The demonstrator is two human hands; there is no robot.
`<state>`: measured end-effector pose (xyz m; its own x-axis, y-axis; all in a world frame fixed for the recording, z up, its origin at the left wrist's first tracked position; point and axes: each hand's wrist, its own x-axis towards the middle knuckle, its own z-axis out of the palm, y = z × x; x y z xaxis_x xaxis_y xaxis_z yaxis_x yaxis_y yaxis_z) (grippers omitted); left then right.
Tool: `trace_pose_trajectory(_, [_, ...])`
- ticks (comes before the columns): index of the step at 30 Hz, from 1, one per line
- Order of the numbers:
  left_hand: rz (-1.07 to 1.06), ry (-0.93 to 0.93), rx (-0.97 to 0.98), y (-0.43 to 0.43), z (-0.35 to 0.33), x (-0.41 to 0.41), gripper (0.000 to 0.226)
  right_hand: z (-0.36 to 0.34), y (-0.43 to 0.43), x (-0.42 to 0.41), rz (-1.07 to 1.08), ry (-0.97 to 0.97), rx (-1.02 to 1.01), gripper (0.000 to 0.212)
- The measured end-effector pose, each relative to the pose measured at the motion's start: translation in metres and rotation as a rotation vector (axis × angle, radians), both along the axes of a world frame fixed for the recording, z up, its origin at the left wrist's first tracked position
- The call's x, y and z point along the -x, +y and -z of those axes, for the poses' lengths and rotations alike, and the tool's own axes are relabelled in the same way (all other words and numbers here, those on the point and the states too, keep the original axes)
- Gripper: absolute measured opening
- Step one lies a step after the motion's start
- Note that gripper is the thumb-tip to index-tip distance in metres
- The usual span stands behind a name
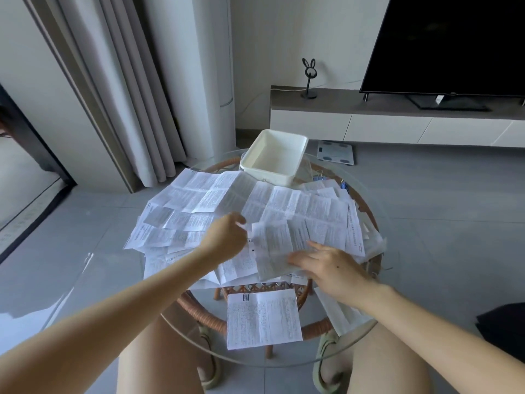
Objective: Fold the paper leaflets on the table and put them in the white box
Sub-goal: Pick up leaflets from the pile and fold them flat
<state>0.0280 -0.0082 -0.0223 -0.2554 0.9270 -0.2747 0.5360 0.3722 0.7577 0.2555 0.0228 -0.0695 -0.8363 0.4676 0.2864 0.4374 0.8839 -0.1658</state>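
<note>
A heap of unfolded printed leaflets [284, 206] covers the middle of the round glass table [199, 341]. The white box [301, 147] stands at the table's far side, with nothing visible inside it. One creased leaflet [284, 245] lies on top of the heap near me. My left hand [227, 236] pinches its upper left edge with curled fingers. My right hand [329, 265] rests flat on its lower right part, fingers spread. Another leaflet [262, 319] lies flat by itself at the near edge of the table.
The glass top sits on a rattan frame [199, 314]. Binder clips [343, 184] lie right of the box. Beyond the table are a bathroom scale [335, 152] on the floor, a TV bench [397, 120] with a television [446, 44], and curtains [133, 95] at the left. My knees are under the table's near edge.
</note>
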Motion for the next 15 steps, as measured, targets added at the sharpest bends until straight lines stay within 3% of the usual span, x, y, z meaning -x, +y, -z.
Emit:
trace_pose_trajectory(2, [0.326, 0.372, -0.168, -0.011, 0.004, 0.009, 0.063, -0.002, -0.001, -0.001, 0.104, -0.059, 0.218, 0.027])
trace_pose_trajectory(6, [0.803, 0.575, -0.135, -0.013, 0.022, 0.023, 0.076, -0.017, 0.011, 0.003, 0.232, -0.08, 0.529, 0.014])
trace_pose_trajectory(12, [1.002, 0.745, -0.187, -0.009, 0.033, 0.038, 0.082, -0.026, 0.043, 0.028, 0.38, -0.072, 0.469, 0.033])
trace_pose_trajectory(15, [0.917, 0.659, -0.279, -0.008, 0.038, 0.042, 0.073, -0.024, 0.051, 0.04, 0.408, -0.152, 0.446, 0.036])
